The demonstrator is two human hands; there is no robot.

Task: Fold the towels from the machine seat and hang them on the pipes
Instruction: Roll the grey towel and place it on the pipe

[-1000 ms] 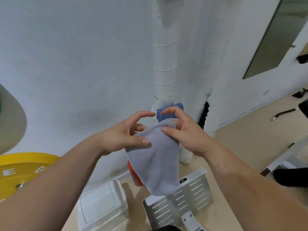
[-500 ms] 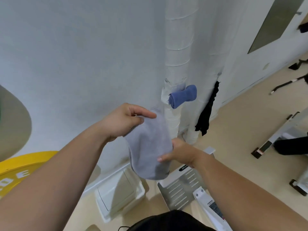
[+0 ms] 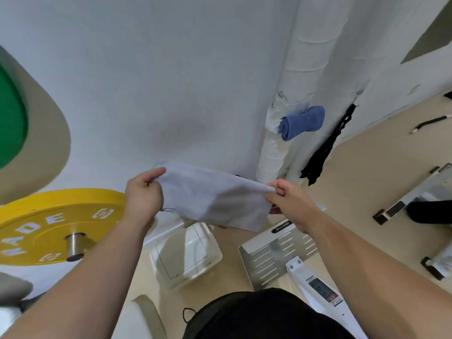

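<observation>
A pale grey towel is stretched out flat between both hands in front of the white wall. My left hand pinches its left edge. My right hand grips its right corner. A rolled blue towel sits wedged against the white wrapped pipe up to the right. A black cloth hangs beside a second white pipe.
A yellow weight plate on a steel bar sits at the left, with a green plate above it. On the floor lie a white box and a slotted metal footplate. Machine frames stand at the right.
The towel hung bunched from my left hand with my right hand under it; now both hands have pulled it wide and lower. The view has tilted down.
</observation>
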